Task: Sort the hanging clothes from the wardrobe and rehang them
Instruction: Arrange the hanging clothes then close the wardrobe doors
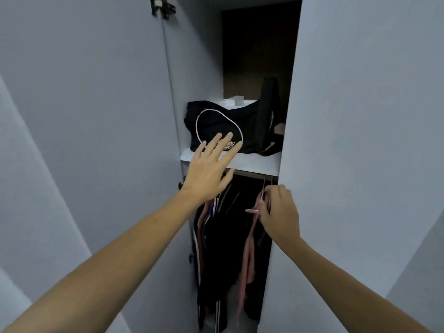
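Dark and pink clothes [225, 248] hang on a rail [254, 176] under a white shelf [252, 162] in the open wardrobe. A pink garment [247, 260] hangs at the right of the row. My right hand [278, 212] is at the right end of the rail, fingers curled round the pink hanger [258, 203] of that garment. My left hand [209, 169] is raised in front of the shelf edge with its fingers spread and straight, holding nothing. The rest of the rail is hidden behind my left hand.
A black bag [230, 126] with a white-piped oval pocket lies on the shelf. The left wardrobe door [84, 104] stands open at my left. A closed white door panel [360, 116] borders the opening on the right. The compartment is narrow.
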The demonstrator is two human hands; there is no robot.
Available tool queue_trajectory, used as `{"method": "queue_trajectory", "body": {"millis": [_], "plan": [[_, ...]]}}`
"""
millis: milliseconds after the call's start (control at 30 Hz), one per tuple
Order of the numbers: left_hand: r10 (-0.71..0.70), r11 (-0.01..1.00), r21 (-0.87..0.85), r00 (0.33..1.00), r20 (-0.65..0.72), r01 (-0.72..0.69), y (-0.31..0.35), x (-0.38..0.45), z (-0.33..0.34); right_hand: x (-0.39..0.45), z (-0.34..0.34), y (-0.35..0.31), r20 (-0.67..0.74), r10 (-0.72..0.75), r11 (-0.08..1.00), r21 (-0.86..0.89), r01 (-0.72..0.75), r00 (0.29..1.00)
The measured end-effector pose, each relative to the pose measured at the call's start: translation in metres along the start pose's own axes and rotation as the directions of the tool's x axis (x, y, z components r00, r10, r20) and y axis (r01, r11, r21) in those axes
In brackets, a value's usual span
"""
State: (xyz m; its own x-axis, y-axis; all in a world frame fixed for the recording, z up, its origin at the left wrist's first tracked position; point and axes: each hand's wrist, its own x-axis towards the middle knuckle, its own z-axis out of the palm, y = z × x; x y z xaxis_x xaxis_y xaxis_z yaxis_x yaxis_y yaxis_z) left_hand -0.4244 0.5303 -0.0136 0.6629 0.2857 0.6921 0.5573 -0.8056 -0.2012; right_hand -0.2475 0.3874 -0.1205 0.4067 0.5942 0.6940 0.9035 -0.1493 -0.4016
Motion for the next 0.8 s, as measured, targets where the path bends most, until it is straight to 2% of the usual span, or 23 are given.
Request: {"method": "queue_trajectory", "body": {"millis": [233, 467, 600, 800], "plan": [[-0.284, 0.947, 0.182, 0.955, 0.089, 0.265, -0.034, -0.124, -0.040, 0.012, 0.019, -0.076, 0.155, -0.246, 0.961, 0.168, 0.220, 0.957], [-0.483, 0.851, 0.259, 0.875, 0.041, 0.457, -0.043, -0.238, -0.084, 0.017, 0.031, -0.179, 0.158, -0.461, 0.849, 0.366, 0.382, 0.873], [-0.583, 0.797, 0.188, 0.812, -0.010, 0.574, -0.039, -0.290, -0.084, 0.027, 0.030, -0.247, 0.109, -0.556, 0.762, 0.464, 0.453, 0.824], [-0.716, 0.698, -0.030, 0.697, -0.019, 0.716, -0.033, -0.300, -0.082, 0.026, 0.034, -0.347, 0.076, -0.603, 0.673, 0.584, 0.455, 0.794]]}}
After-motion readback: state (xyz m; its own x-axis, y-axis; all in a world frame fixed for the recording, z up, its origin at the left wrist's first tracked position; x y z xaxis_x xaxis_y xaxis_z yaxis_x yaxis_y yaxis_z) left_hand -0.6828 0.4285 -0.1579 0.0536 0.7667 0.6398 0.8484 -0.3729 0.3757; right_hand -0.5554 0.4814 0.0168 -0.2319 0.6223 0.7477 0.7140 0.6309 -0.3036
